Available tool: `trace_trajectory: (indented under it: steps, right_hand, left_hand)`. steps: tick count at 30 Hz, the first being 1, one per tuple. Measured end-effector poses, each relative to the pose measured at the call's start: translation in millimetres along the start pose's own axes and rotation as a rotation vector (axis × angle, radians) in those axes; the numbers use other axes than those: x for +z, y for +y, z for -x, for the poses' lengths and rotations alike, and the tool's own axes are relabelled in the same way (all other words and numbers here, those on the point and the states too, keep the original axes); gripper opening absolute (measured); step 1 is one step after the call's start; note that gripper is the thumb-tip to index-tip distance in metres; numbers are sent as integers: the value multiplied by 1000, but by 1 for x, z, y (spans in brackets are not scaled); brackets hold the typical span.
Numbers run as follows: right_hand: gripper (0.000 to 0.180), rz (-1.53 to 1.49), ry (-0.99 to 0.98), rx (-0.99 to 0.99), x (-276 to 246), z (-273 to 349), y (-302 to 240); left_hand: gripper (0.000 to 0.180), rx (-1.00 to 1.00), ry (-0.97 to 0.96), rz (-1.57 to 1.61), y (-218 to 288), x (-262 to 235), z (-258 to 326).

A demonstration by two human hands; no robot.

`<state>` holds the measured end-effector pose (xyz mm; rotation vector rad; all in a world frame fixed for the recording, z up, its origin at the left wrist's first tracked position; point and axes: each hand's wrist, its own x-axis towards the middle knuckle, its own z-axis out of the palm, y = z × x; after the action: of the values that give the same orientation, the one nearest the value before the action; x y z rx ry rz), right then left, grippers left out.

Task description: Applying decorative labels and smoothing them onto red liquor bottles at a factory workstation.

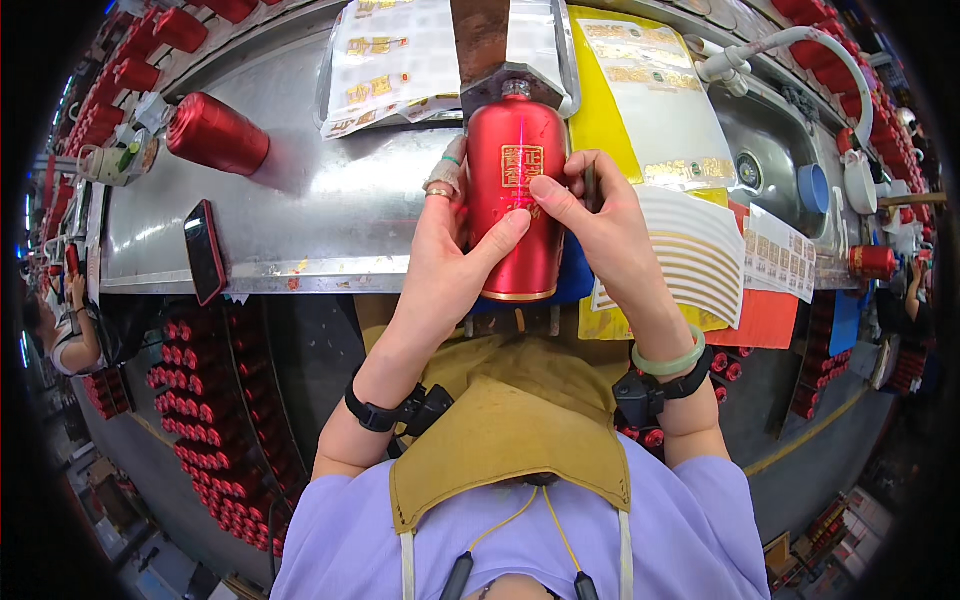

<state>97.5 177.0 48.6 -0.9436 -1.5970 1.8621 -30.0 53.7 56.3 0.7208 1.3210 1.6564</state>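
Between both hands [455, 250], red bottle [517, 200]

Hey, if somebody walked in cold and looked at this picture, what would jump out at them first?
First, the red bottle at the centre, lying on the metal worktable with a gold label on its front, held by the left hand and the right hand, both thumbs pressing near the label. Next, a second red bottle lying on its side at the table's upper left, and crates of red bottle caps below the table's left edge.

Matt red bottle [516, 190], shiny steel table [330, 210]
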Motion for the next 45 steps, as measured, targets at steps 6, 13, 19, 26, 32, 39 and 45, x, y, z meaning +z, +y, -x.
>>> trace_trajectory:
  steps: [6, 13, 19, 26, 32, 39, 45]
  right_hand:
    - [39, -26, -9, 12, -1, -1, -11]
    - [44, 327, 23, -181, 5, -20, -39]
    - [49, 422, 40, -178, 10, -29, -31]
    - [36, 433, -2, -232, 0, -25, -47]
    - [36, 859, -276, -852, 5, -28, -82]
    - [22, 987, -271, -1246, -5, -50, -82]
    - [21, 875, -756, -1268, -10, 15, -64]
  left_hand:
    - [83, 23, 16, 1, -1, 1, -2]
    - [82, 39, 34, -17, -2, 2, -1]
    - [80, 66, 61, -58, 1, 6, 0]
    - [76, 43, 53, -28, 0, 8, 1]
    - [74, 74, 78, -11, -3, 9, 1]
    - [91, -26, 98, 95, -2, -16, 12]
    - [73, 28, 287, 17, -1, -48, 18]
